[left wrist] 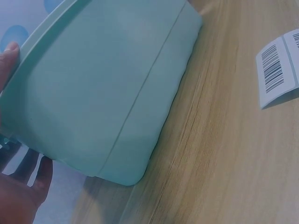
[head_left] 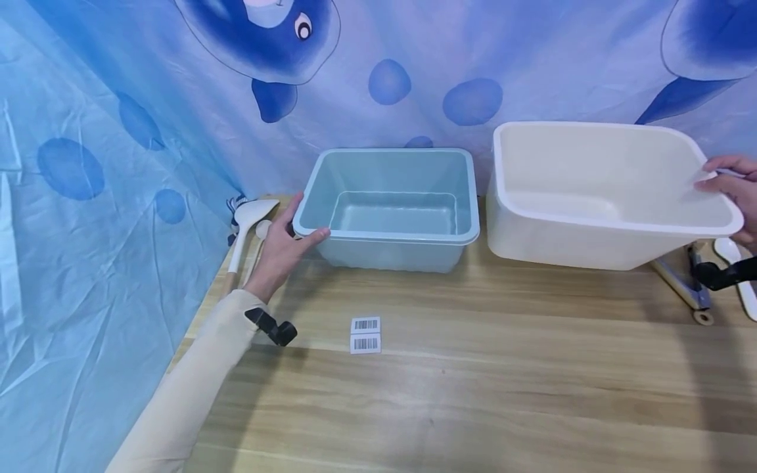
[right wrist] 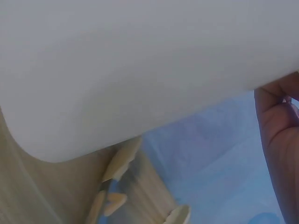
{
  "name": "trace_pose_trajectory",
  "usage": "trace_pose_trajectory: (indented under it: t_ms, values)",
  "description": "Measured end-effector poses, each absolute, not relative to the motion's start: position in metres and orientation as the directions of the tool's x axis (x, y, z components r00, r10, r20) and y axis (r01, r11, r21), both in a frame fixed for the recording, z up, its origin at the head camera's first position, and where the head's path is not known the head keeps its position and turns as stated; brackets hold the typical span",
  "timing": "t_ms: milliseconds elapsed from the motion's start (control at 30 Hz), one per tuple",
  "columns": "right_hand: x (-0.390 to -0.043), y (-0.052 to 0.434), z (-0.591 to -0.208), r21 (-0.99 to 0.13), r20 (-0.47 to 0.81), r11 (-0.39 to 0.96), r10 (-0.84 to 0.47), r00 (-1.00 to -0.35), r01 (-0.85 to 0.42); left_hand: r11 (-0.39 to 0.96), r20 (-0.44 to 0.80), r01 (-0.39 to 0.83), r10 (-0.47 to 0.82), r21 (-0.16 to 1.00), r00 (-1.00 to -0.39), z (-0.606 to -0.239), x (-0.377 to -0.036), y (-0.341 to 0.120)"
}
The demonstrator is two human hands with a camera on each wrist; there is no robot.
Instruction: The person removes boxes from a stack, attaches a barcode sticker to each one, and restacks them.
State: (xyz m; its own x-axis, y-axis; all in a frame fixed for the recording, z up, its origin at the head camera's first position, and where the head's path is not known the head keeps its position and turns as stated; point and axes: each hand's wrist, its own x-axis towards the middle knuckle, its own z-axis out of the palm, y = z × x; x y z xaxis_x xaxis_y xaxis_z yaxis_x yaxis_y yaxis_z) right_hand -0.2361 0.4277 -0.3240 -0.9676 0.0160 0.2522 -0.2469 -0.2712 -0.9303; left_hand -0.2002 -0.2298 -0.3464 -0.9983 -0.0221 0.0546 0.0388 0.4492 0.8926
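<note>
Head view: wooden table (head_left: pixel 473 394), wrinkled blue cloth backdrop (head_left: pixel 89 164) with whale print behind and on the left.
Table items: two barcode labels (head_left: pixel 365 334) near front centre; white spoon (head_left: pixel 245 226) at the left edge; utensils (head_left: pixel 698 289) under the white tub's right end, type unclear.
Left wrist only: underside and side wall of green tub (left wrist: pixel 103 88), barcode labels (left wrist: pixel 279 70) close up.
Right wrist only: utensils (right wrist: pixel 112 186) lying on the table below white tub (right wrist: pixel 131 70), blurred.
Green tub (head_left: pixel 390 207): on the table at back centre, just left of white tub.
White tub (head_left: pixel 597 194): right side tilted up.
Left hand (head_left: pixel 284 246): thumb over green tub's left rim corner, fingers curled round it.
Right hand (head_left: pixel 736 190): pinches white tub's right rim.
</note>
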Motion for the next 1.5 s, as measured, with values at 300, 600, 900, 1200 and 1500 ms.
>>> trace_pose_trajectory:
  t_ms: [300, 600, 900, 1200, 1500]
  values:
    - [-0.230, 0.420, -0.337, -0.964, 0.128, -0.227, 0.059, -0.990, -0.138, 0.459, 0.055, 0.037, -0.027, 0.888, -0.998, -0.346, -0.200, -0.228]
    - [-0.228, 0.419, -0.341, -0.981, 0.038, -0.187, 0.036, -0.999, -0.044, 0.455, 0.049, 0.029, -0.031, 0.890, -0.998, -0.348, -0.198, -0.228]
    - [-0.227, 0.419, -0.340, -0.998, -0.025, -0.059, 0.038, -0.999, 0.022, 0.441, 0.052, 0.040, -0.015, 0.897, -0.999, -0.346, -0.200, -0.229]
    - [-0.226, 0.413, -0.329, -0.788, -0.012, 0.608, 0.149, -0.989, 0.101, 0.434, 0.030, 0.024, -0.007, 0.900, -1.000, -0.343, -0.201, -0.227]
    - [-0.221, 0.424, -0.351, -0.548, 0.179, 0.822, 0.298, -0.938, 0.156, 0.383, -0.003, -0.040, -0.097, 0.923, -0.995, -0.342, -0.181, -0.218]
